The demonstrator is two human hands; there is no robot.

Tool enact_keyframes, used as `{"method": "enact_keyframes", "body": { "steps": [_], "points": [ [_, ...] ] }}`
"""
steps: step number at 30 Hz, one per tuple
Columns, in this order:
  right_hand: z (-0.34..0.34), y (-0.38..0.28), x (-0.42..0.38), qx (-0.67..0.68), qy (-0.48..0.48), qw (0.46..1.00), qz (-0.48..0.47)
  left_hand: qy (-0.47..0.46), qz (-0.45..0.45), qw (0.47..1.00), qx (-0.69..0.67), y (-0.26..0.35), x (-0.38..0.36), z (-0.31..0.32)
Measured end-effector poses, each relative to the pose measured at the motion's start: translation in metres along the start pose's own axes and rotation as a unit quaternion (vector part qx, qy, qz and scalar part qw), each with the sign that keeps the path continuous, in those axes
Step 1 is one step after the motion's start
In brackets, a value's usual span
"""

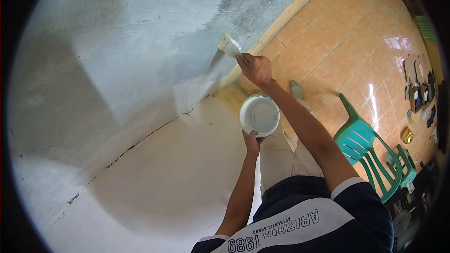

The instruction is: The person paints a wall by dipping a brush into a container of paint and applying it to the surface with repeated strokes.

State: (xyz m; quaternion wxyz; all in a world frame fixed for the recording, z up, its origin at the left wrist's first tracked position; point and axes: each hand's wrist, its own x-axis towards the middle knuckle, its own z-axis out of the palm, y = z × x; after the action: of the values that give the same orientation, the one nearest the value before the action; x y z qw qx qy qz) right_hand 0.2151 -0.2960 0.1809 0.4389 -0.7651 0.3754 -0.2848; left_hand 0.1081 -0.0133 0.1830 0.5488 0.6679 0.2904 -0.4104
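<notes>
My right hand (256, 69) is closed round the handle of a wide paintbrush (229, 45), whose pale, paint-coated bristles are at the blue-grey wall (183, 33); whether they touch it is hard to tell. Below it, my left hand (253, 142) grips a round white tub (259, 115) by its near side, thumb on the rim. White paint shows inside the tub, and its opening faces the camera. Part of the wall beside the brush is a darker, rougher grey.
A long crack (140, 141) runs along the wall corner. On the orange tiled floor (328, 42) stand a green plastic chair (358, 138) and a small green stool (408, 166). A yellow jar (408, 135) and assorted items lie at the right. A pale ledge (281, 21) edges the wall.
</notes>
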Motion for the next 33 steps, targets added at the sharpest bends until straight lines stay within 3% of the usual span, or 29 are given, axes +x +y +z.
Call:
{"method": "enact_keyframes", "body": {
  "steps": [8,11,24,26,30,33],
  "points": [
    [0.016,0.039,-0.012,-0.144,-0.127,0.981,0.040,0.000,0.001,1.000,0.010,0.006,0.007,-0.002],
    [0.008,0.033,-0.010,-0.114,-0.182,0.976,0.030,0.009,0.004,1.000,0.014,0.006,0.007,-0.004],
    [-0.037,-0.037,0.001,0.033,-0.008,0.999,-0.010,-0.006,0.008,1.000,0.005,0.005,0.006,-0.014],
    [-0.042,-0.043,-0.008,0.096,0.055,0.990,0.089,-0.002,0.007,1.000,0.004,0.005,0.008,-0.014],
    [-0.018,-0.017,-0.004,0.096,-0.022,0.993,0.071,0.006,0.010,1.000,-0.009,0.010,0.004,-0.010],
    [0.011,0.011,-0.001,0.077,-0.063,0.995,0.004,0.012,0.009,1.000,-0.012,0.011,0.005,-0.012]
  ]
}}
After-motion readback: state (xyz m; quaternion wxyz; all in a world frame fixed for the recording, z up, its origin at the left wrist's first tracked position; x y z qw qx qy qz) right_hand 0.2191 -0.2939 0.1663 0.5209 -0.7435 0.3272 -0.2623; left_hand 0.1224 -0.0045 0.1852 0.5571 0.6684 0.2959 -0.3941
